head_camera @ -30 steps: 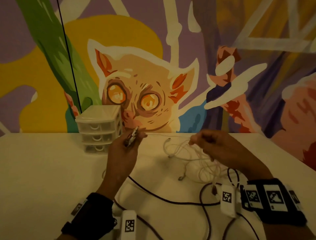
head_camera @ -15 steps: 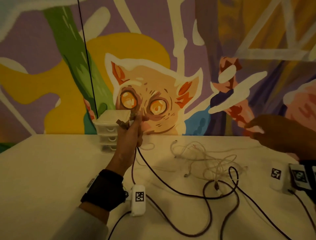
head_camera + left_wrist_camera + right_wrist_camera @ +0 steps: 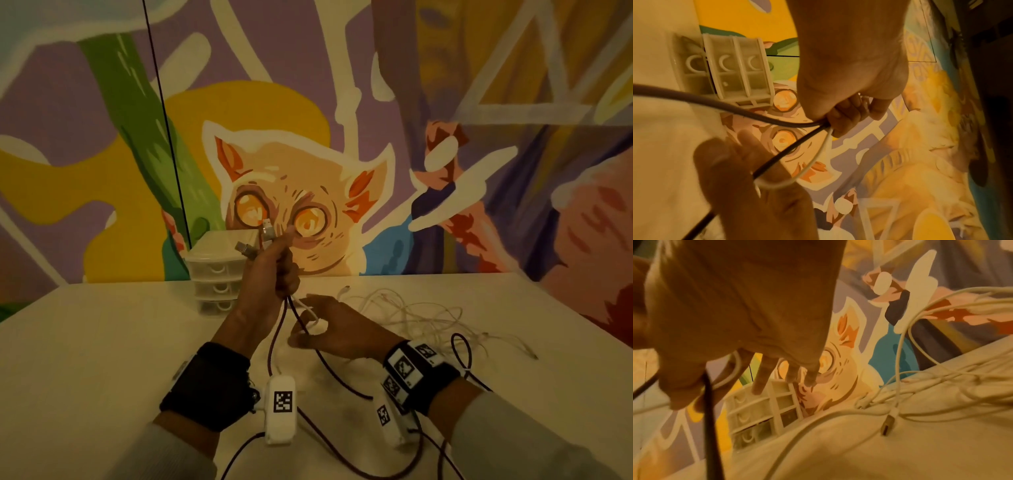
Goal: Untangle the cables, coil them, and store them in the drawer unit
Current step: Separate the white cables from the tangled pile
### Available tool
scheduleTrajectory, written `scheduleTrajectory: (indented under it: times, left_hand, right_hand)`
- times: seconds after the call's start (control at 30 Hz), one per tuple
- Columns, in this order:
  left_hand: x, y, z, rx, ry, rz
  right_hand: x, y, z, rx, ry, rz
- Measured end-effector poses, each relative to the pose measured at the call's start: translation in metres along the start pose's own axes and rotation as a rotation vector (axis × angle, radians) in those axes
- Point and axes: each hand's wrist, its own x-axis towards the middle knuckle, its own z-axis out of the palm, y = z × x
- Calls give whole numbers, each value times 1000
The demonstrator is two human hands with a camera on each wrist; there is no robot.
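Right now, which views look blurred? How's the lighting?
Head view: dim, warm, sharp enough, the clear plastic three-drawer unit readable. Left wrist view: the right hand is smeared, the left hand gripping a dark maroon cable crisp. Right wrist view: right hand soft, thin white cables clearer.

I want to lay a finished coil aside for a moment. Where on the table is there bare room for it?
The widest bare patch is the left part of the table, left of the drawer unit and the left hand. Crowded: the white cables tangled right of centre, and the dark cable looping across the near middle.
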Motion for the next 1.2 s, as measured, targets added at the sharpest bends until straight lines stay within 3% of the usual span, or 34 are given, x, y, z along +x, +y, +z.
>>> scheduleTrajectory:
  times: [0.1,0.27,0.4,0.5,0.6,0.83,0.97,1.03,1.13,1.2]
  left_hand:
    - [2,2,-9,-20,22,3]
    - [7,-8,-10,-23,53,-14]
    - [10,-10,-9,-18,73,-13]
    - [10,-8,-8,-50,72,-36]
    - [7,-7,-7,-127,73,-80]
    - [4,-1,-13,-134,82,-85]
    - [7,4,-31,60,321,-46]
    - [9,-3,-42,221,423,-28]
    - [10,-29,-45,282,329,-83]
    - [9,-49,-35,212,260,-177]
  right_hand:
    - [4,18,-2,81,96,-4]
    - [2,26,-6,566,30,65]
    - [0,20,-2,809,-180,221]
    - [-2,16,3,570,-358,186]
    - [-5,3,10,348,-373,162]
    - [-6,1,15,329,-330,171]
    - [-32,9,-32,594,-343,255]
    - [-55,0,-62,406,-532,170]
    - [-78,-13,-91,-33,-958,119]
    - [-79,-8,-106,-255,-883,128]
